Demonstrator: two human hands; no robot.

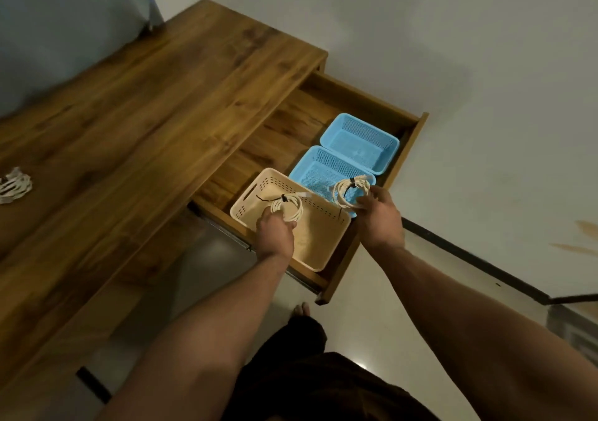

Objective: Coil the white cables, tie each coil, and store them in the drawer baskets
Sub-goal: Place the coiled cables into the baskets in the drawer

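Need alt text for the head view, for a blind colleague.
The left hand holds a tied white coil over the beige basket, the right hand holds a second coil over the nearer blue basket, both in the open drawer. A farther blue basket stands behind; more white cable lies on the desk.

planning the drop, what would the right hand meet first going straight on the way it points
Probably the nearer blue basket: the right hand, gripping a tied coil, points into it. Depth is unclear.
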